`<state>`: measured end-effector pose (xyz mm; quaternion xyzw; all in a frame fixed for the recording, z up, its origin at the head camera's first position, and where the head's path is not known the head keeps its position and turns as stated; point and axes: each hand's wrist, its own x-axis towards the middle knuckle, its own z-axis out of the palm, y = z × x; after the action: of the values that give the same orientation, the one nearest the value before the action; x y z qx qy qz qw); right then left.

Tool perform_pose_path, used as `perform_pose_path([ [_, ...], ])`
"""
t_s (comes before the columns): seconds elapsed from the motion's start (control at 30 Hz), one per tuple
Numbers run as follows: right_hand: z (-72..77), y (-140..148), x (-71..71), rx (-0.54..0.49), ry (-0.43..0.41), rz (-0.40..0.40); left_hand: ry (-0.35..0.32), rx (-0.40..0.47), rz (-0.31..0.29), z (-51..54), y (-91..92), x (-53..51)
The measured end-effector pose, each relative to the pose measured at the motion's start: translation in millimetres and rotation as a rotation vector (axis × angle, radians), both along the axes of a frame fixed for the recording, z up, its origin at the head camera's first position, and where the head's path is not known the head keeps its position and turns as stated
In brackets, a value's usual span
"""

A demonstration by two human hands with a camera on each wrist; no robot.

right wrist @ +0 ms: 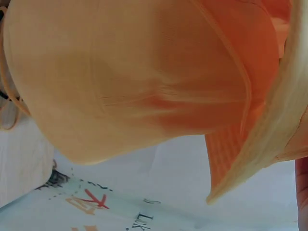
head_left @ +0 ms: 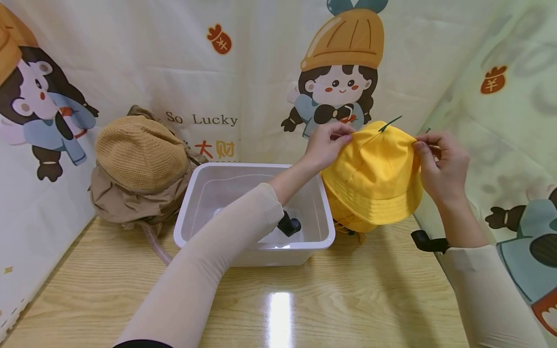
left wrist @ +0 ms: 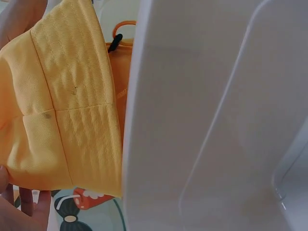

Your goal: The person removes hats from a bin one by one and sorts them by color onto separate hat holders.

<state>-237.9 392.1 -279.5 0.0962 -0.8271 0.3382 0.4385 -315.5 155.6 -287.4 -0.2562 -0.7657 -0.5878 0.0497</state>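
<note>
My left hand (head_left: 329, 143) pinches the upper left of a yellow bucket hat (head_left: 374, 179), which has a thin green stem on its crown. The hat's right side is pinched between the thumb and fingers of my right hand (head_left: 446, 166). Beneath it is another yellow-orange fabric item (right wrist: 120, 82) with a cord and a black toggle (left wrist: 115, 42); its full shape is hidden. In the right wrist view, the bucket hat's brim (right wrist: 288, 106) tilts away from this item at the right.
A white plastic tub (head_left: 254, 246) stands in the middle, a black curved object showing inside. To its left, a tan knitted hat (head_left: 141, 154) sits on a brown fabric hat (head_left: 126, 203), a pale strap (head_left: 155, 244) hanging below. Printed curtains (head_left: 261, 72) enclose the wooden table (head_left: 339, 299).
</note>
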Motion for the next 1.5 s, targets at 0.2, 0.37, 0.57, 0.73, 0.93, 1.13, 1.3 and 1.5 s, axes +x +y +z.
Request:
perform_pose_path([
  [0.2, -9.3, 6, -3.8, 0.016, -0.012, 0.004, -0.007, -0.027, 0.02, -4.2, 0.5, -1.5],
  [0.37, -14.4, 8, -4.5, 0.014, -0.032, 0.012, -0.016, -0.035, 0.025, -7.7, 0.6, -3.4],
  [0.57, -21.2, 6, -4.4, -0.011, -0.049, 0.041, -0.019, -0.053, 0.038, -13.0, -0.3, -6.0],
  [0.73, -27.5, 4, -4.7, 0.001, -0.057, 0.033, -0.02, -0.073, 0.042, -16.7, -1.9, -7.6],
  [0.93, -35.2, 4, -5.8, 0.004, -0.079, 0.021, -0.031, -0.084, 0.041, -21.9, -2.3, -9.9],
  [1.13, -40.4, 5, -6.8, 0.006, -0.092, 0.018, -0.045, -0.08, 0.041, -26.1, -1.3, -11.3],
  [1.3, -43.6, 5, -6.8, -0.016, -0.101, 0.024, -0.049, -0.091, 0.037, -27.5, -1.3, -10.3],
  [1.5, -49.8, 6, -8.2, -0.047, -0.133, 0.022, -0.041, -0.1, 0.04, -30.9, -0.3, -10.4],
])
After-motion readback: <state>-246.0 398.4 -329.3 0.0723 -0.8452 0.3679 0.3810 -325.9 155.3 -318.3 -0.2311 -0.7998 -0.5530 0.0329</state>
